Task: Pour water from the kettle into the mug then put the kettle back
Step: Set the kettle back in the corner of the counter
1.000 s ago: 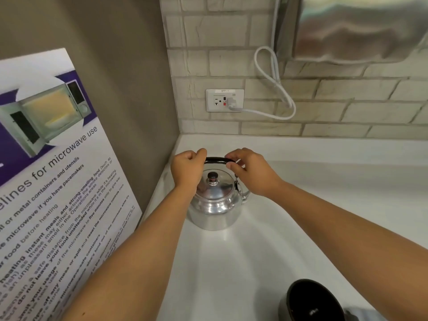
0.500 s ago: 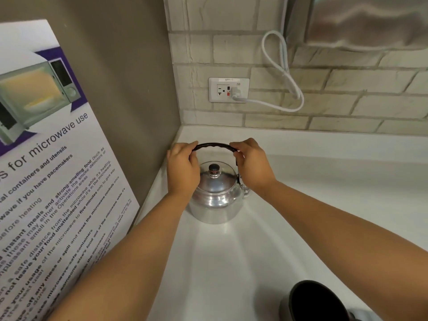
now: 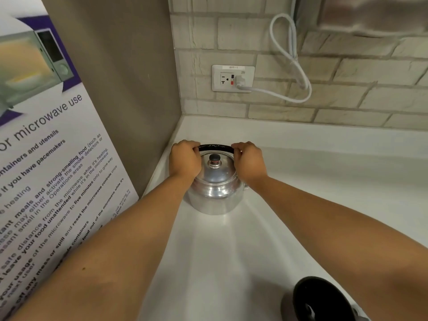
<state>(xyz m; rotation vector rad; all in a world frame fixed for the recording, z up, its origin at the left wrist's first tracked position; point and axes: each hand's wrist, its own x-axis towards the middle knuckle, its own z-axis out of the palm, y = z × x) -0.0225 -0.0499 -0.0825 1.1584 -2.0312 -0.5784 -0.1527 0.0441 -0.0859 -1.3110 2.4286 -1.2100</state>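
Note:
A shiny metal kettle [image 3: 214, 193] with a dark lid knob stands on the white counter [image 3: 231, 262] in the corner by the left wall. Its black handle [image 3: 215, 148] arches upright over the lid. My left hand [image 3: 184, 159] is closed around the handle's left end, my right hand [image 3: 251, 161] around its right end. The spout is hidden behind my right wrist. A dark mug [image 3: 322, 300] sits at the bottom right edge of the view, partly cut off.
A microwave-use poster [image 3: 51, 172] leans along the left wall. A brick backsplash carries a wall outlet [image 3: 232, 78] with a white cord [image 3: 291, 63] looping up to a steel appliance [image 3: 370, 15] at top right.
Both hands slid apart along the handle to its two ends and tightened on it. The handle now stands upright. The kettle stays on the counter.

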